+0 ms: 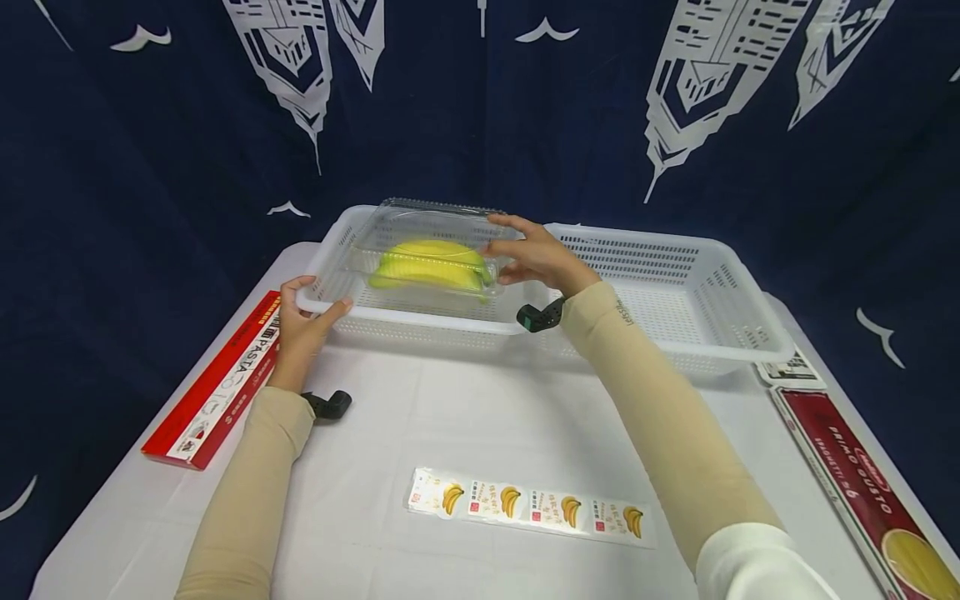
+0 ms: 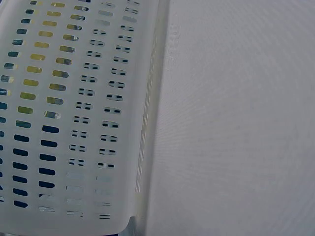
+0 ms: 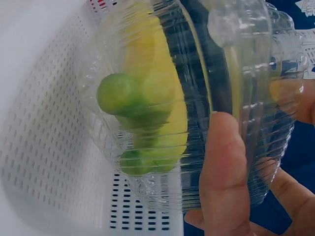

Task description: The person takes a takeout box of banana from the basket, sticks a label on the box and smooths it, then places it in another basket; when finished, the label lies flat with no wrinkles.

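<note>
A clear plastic clamshell box [image 1: 390, 223] with yellow, green-ended bananas [image 1: 431, 265] inside is over the left white basket [image 1: 435, 321]. My right hand [image 1: 543, 257] grips the box's right end, its fingers spread around that end. In the right wrist view the thumb [image 3: 224, 172] lies against the ribbed plastic, and the green ends [image 3: 120, 96] show through it. At the basket's front left corner, my left hand [image 1: 302, 333] holds the rim. The left wrist view shows the slotted basket wall [image 2: 74, 98] but not that hand.
Another white basket [image 1: 738, 279] stands on the right. A red pasta box [image 1: 217, 379] lies at the left, and a dark red spaghetti box [image 1: 862, 475] at the right edge. A strip of banana stickers [image 1: 528, 507] lies on the white table [image 1: 420, 417] in front.
</note>
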`<state>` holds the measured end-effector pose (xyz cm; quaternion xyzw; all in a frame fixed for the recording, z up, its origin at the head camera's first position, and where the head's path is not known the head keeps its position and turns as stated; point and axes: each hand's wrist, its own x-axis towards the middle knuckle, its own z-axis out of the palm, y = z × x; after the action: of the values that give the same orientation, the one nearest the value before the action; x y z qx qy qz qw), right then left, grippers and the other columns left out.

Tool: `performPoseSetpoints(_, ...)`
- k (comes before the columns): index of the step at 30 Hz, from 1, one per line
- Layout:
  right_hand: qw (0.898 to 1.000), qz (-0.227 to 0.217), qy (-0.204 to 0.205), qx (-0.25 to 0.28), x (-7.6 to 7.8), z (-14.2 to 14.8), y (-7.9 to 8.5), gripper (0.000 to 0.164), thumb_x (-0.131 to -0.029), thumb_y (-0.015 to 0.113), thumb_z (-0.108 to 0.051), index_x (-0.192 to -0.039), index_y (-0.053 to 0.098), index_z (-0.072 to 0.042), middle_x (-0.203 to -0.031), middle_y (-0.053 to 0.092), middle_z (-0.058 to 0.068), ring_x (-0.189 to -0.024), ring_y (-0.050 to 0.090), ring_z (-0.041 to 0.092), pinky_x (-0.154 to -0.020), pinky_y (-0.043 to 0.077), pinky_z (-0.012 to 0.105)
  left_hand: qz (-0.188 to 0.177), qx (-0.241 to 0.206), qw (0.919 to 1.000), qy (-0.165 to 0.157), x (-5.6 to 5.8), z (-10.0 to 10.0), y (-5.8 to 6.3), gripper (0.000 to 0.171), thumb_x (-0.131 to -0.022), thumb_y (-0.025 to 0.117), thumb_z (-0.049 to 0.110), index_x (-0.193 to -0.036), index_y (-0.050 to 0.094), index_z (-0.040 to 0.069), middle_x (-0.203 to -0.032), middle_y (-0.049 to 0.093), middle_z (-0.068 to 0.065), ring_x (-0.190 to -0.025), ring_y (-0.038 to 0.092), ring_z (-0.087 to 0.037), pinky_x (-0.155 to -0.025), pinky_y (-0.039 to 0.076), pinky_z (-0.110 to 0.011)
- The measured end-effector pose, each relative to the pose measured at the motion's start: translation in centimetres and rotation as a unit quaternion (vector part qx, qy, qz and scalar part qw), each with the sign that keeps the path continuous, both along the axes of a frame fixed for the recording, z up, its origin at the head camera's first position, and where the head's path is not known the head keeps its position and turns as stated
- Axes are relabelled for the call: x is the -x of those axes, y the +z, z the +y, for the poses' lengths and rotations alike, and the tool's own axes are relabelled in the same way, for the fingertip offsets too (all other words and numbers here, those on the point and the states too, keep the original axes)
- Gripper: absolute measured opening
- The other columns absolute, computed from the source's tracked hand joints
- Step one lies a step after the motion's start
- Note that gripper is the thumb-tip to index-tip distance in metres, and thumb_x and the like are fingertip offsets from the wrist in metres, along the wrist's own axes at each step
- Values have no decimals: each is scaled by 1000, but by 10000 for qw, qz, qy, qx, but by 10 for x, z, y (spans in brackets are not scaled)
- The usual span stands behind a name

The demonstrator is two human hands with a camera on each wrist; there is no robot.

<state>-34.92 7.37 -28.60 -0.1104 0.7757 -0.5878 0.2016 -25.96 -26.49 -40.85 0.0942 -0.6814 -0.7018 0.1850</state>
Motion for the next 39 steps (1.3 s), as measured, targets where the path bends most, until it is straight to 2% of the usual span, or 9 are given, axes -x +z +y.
performPoseSetpoints(5,9996,216,17,-163,-10,12,7,75,-101,71,-17,-169,39,-25,-165,44,12,-80,64,20,-78,63,27,78,-77,9999,31,1,0,-1,65,-95,74,-5,-146,38,12,-159,43,-14,-135,50,-23,-108,48,-23)
performPoseSetpoints(8,9992,331,35,-212,-15,21,11,74,-102,68,-16,-169,38,-24,-162,48,15,-83,65,21,-80,64,28,136,-116,9998,17,1,1,-1,64,-95,74,-6,-145,39,13,-160,42,-16,-136,50,-25,-108,48,-22)
performPoseSetpoints(12,9985,465,49,-272,-23,35,15,72,-103,64,-15,-170,36,-23,-153,58,22,-83,67,20,-83,64,29,154,-85,9998,-28,1,1,-1,64,-97,72,-6,-147,37,12,-161,41,-18,-140,49,-29,-112,47,-25)
performPoseSetpoints(16,9977,584,100,-319,-34,49,17,72,-104,62,-14,-171,34,-21,-151,57,24,-77,66,18,-85,63,31,85,-13,10000,-46,1,1,-1,66,-97,73,-4,-150,36,11,-161,39,-17,-141,48,-29,-114,47,-28)
performPoseSetpoints(21,9970,643,133,-418,-45,62,20,73,-104,61,-14,-171,33,-22,-148,57,25,-77,66,16,-86,62,32,-45,29,10000,2,-1,1,0,69,-98,73,-2,-153,34,10,-161,38,-15,-140,47,-28,-117,46,-32)
performPoseSetpoints(26,9964,697,158,-455,-59,75,20,76,-105,65,-13,-172,30,-21,-142,57,24,-75,66,17,-83,63,33,-76,5,10000,-30,-1,1,1,69,-98,73,0,-153,33,12,-163,37,-15,-142,47,-28,-120,45,-34)
performPoseSetpoints(34,9953,860,111,-433,-79,95,16,78,-104,68,-9,-172,31,-17,-155,50,32,-73,66,17,-79,64,34,-118,166,9998,-22,-2,1,2,70,-99,73,3,-155,31,12,-165,36,-14,-146,45,-29,-122,43,-36)
performPoseSetpoints(36,9946,926,104,-465,-85,99,15,78,-103,69,-8,-171,32,-16,-161,45,30,-81,68,21,-79,64,35,-116,156,9998,-9,-2,1,1,70,-99,73,2,-155,32,13,-165,36,-14,-147,44,-30,-122,43,-36)
performPoseSetpoints(39,9932,1028,64,-541,-94,104,14,78,-102,70,-8,-171,34,-15,-167,39,25,-110,67,29,-77,64,34,-58,84,9999,-16,-2,2,1,70,-99,72,0,-155,32,11,-165,36,-16,-147,44,-30,-122,43,-37)
